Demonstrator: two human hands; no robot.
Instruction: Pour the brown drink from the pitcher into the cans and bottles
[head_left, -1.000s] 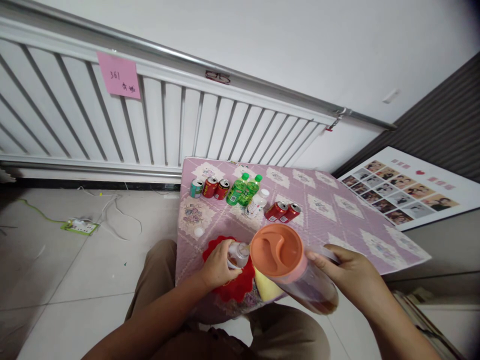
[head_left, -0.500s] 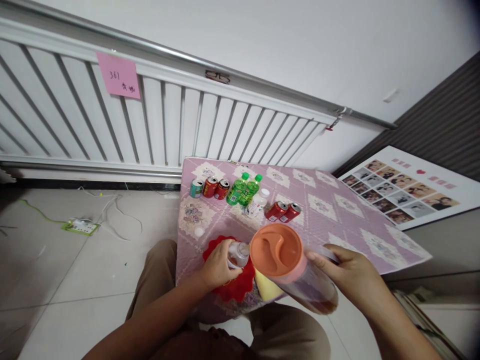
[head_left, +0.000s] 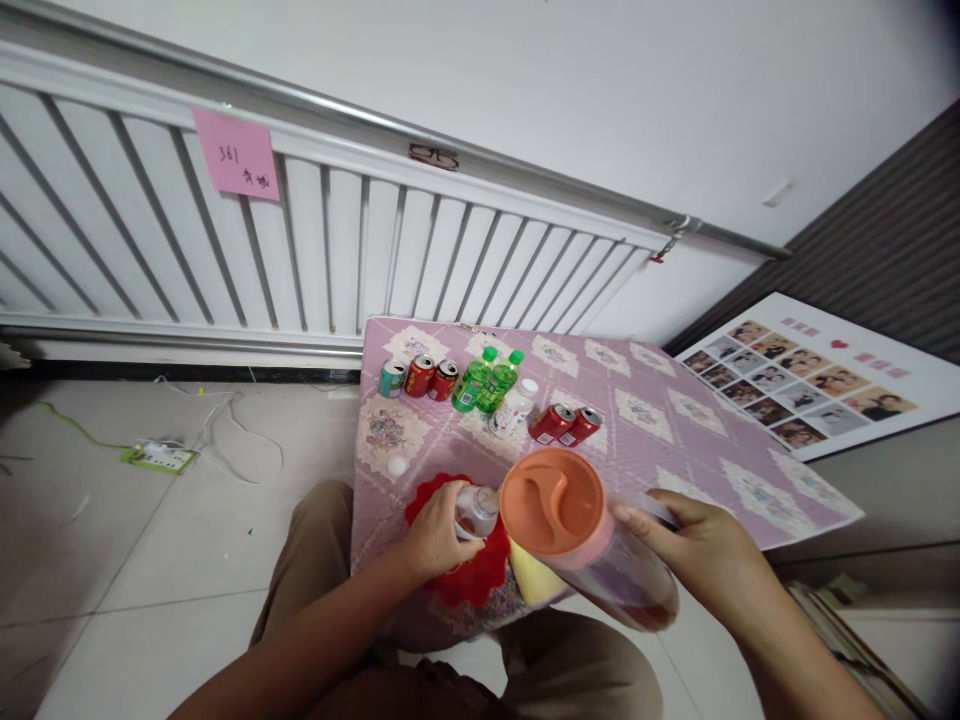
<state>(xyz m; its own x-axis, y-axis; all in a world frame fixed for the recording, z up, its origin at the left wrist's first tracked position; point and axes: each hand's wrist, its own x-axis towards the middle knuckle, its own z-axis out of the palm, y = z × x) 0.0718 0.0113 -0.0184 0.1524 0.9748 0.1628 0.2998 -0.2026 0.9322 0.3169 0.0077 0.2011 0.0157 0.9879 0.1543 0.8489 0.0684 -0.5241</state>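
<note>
My left hand (head_left: pixel 439 530) is closed around a small clear bottle (head_left: pixel 477 510) with its mouth uncovered, above a red scalloped mat (head_left: pixel 480 575). By its handle, my right hand (head_left: pixel 694 535) holds a clear pitcher (head_left: pixel 626 585) with an orange lid (head_left: pixel 553 500). The pitcher is tilted, its lid side close to the bottle's mouth, and brown liquid lies low inside it. A yellow cloth-like item (head_left: pixel 534 578) is partly hidden under the pitcher. A white cap (head_left: pixel 397 465) lies on the tablecloth left of the mat.
On the table (head_left: pixel 645 465) stand a teal can (head_left: pixel 392 379), several red cans (head_left: pixel 420 376), two green bottles (head_left: pixel 472 385) and a white bottle (head_left: pixel 516 408). Behind is a radiator (head_left: pixel 345 235). A photo board (head_left: pixel 817 375) leans at right; a power strip (head_left: pixel 159 456) lies on the floor.
Both hands keep their hold on the bottle and the pitcher. The pitcher's base has shifted very slightly; otherwise the view is nearly the same.
</note>
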